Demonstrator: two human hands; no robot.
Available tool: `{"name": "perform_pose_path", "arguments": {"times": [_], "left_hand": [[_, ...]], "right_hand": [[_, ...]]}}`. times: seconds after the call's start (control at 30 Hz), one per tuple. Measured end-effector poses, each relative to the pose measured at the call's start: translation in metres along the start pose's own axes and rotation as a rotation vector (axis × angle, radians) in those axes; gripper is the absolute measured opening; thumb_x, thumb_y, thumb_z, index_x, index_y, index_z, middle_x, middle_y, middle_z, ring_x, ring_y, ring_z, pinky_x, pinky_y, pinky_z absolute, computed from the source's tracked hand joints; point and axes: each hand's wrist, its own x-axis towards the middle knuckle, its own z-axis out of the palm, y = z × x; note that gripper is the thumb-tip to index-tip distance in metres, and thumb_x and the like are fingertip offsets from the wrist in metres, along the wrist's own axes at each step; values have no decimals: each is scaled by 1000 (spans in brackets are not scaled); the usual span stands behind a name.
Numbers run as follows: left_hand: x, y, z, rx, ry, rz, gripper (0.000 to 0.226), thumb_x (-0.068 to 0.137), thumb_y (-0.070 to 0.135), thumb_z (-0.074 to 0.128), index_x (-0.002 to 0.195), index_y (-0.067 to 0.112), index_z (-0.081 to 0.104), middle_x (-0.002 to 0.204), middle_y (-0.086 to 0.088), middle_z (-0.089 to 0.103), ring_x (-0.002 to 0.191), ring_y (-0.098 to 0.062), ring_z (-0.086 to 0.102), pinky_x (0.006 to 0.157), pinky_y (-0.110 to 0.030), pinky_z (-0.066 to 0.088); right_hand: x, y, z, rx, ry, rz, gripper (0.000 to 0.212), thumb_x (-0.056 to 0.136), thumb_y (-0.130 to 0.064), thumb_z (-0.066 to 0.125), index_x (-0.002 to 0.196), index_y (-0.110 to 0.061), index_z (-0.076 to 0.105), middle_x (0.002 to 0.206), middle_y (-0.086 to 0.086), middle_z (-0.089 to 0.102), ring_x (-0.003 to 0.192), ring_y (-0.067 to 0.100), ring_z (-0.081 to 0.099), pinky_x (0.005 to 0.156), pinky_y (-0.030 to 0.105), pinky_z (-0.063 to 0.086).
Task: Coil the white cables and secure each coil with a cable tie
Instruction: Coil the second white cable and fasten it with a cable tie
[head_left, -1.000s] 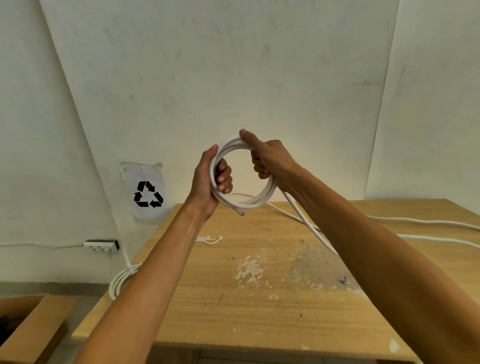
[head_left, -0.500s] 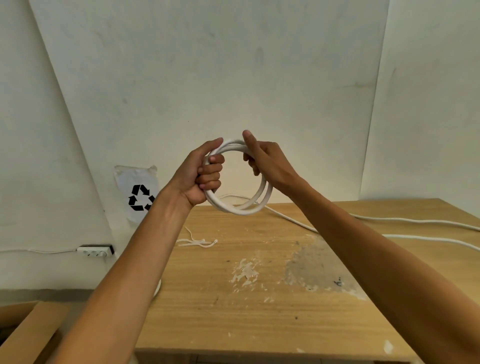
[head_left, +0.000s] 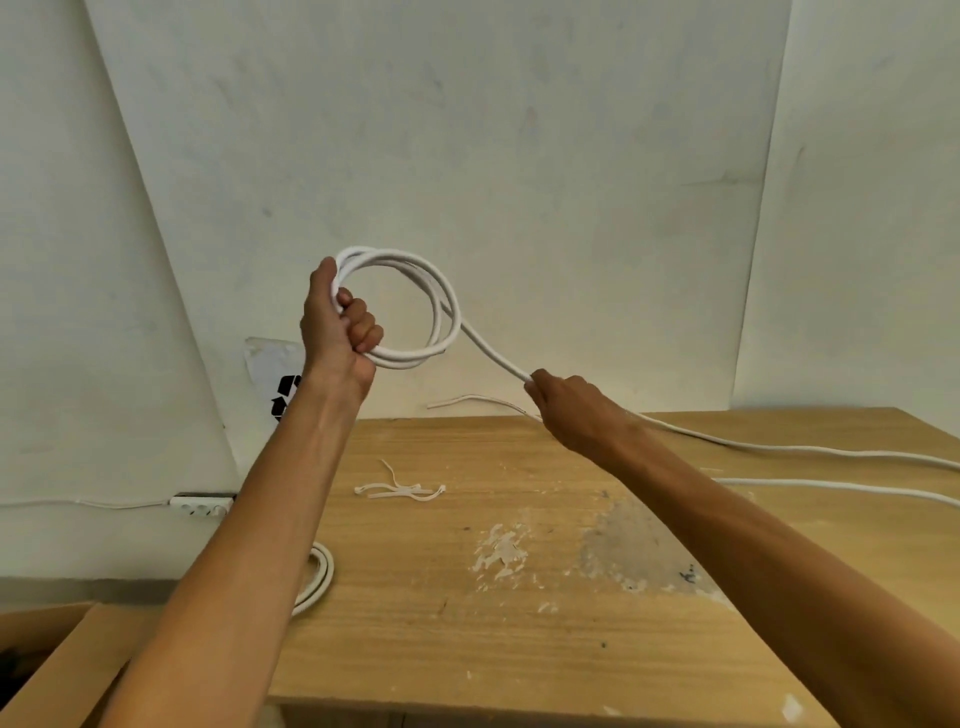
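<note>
Left hand raised above the far left of the desk, fist clamped on the left side of the coil, thumb up along the outside. Right hand lower and to the right, fingers pinched shut on the loose run of the white cable where it leaves the coil.

Coil held upright in the air, well above the desk: a few smooth, round, white loops lying close together, roughly circular, open in the middle, with one cut end poking out at the lower right. From the coil's right side, a single strand sloping down to the right hand, then trailing on along the desk toward the right edge. A second white strand lying parallel, nearer on the desk.

Half a second ago both hands were together on the coil, right hand at its top; now apart, with the right hand slid down and away along the cable, and the left hand's grip turned so the coil faces more squarely.

Beyond the hands: white cable ties loose on the desk between the forearms; another coil hanging off the left edge; power strip and recycling-symbol sheet by the far wall.
</note>
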Motion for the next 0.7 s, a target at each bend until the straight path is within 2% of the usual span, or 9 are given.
{"name": "perform_pose_path", "arguments": {"times": [0.1,0.23,0.33,0.43,0.53,0.6,0.63,0.7], "left_hand": [[-6,-11,7,122,37,61,42,97,38,57,66,18,37,46,6,27,39,-10,18,39,-23,17],[-10,-29,5,408,-19,156,48,97,41,59,59,20,39,46,3,30,39,-12,22,41,-23,18],[-14,-47,-2,613,-118,225,51,99,43,56,54,21,43,44,6,35,36,-10,27,40,-21,23],[-19,-63,-2,919,-254,263,54,100,48,52,57,16,50,45,4,44,33,-8,37,41,-22,31],[-24,-72,-2,1147,-435,177,51,99,50,51,64,15,61,54,-5,57,37,-9,45,46,-25,37],[-26,-73,-4,1189,-517,98,45,99,51,50,76,17,68,63,-5,65,45,-13,48,50,-26,40],[-26,-73,-7,1199,-538,81,45,99,51,50,76,16,67,63,-1,65,48,-13,48,54,-27,41],[-30,-71,-12,1192,-572,45,45,102,39,48,68,12,58,54,7,61,48,-5,52,60,-24,44]], "right_hand": [[0,-24,-6,-233,-47,-75,28,108,-26,36,112,-8,58,69,-1,44,53,16,45,46,30,34],[-1,-42,-23,-448,-123,-194,22,105,-13,42,111,-7,63,71,0,38,66,22,49,59,33,39],[-8,-55,-34,-565,-193,-331,21,104,-11,43,111,-8,62,78,1,49,77,26,63,61,33,44],[-13,-71,-37,-714,-233,-581,17,101,-13,50,111,-10,63,93,5,65,88,29,69,65,37,54],[-15,-76,-37,-885,-210,-912,13,98,-13,57,106,-12,67,90,6,72,81,27,71,65,34,54],[-13,-68,-37,-946,-84,-1073,13,94,-28,65,94,-16,70,75,1,70,65,20,69,56,29,46],[-9,-62,-35,-931,4,-1092,27,91,-42,65,92,-16,70,72,0,69,60,19,66,56,29,43],[-1,-52,-32,-833,195,-1041,63,86,-70,54,99,-10,66,79,2,67,60,21,62,68,34,46]]}}
